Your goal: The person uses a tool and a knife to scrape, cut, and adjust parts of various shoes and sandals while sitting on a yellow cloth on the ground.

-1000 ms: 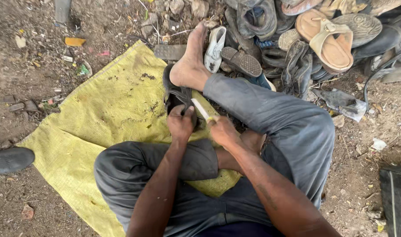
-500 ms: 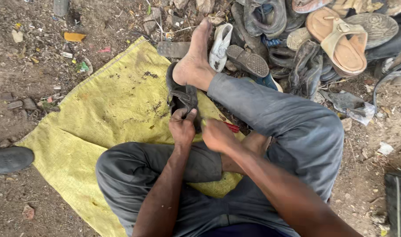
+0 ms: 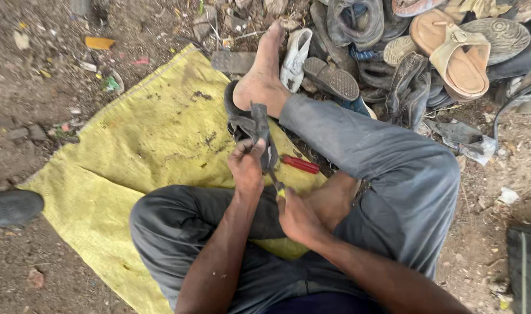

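A dark worn sandal [image 3: 242,119] lies pinned under my bare foot [image 3: 262,81] on the yellow sack [image 3: 155,139]. My left hand [image 3: 247,170] is closed around the sandal's loose black strap [image 3: 261,131], which it pulls upright. My right hand [image 3: 297,218] sits close to my other foot and grips a thin tool [image 3: 279,187] with a yellowish end that reaches up to the strap. What kind of tool it is stays unclear. A red-handled screwdriver [image 3: 300,164] rests on the sack just right of the strap.
A heap of old shoes and sandals [image 3: 428,52] fills the upper right. A white shoe [image 3: 294,58] lies by my toes. A dark shoe [image 3: 13,206] sits at the left on littered dirt. A dark box edge [image 3: 527,267] is at the lower right.
My right hand has drawn back from the sandal toward my body, with the tool in it. The strap now stands up in my left hand, and the red screwdriver has come into view.
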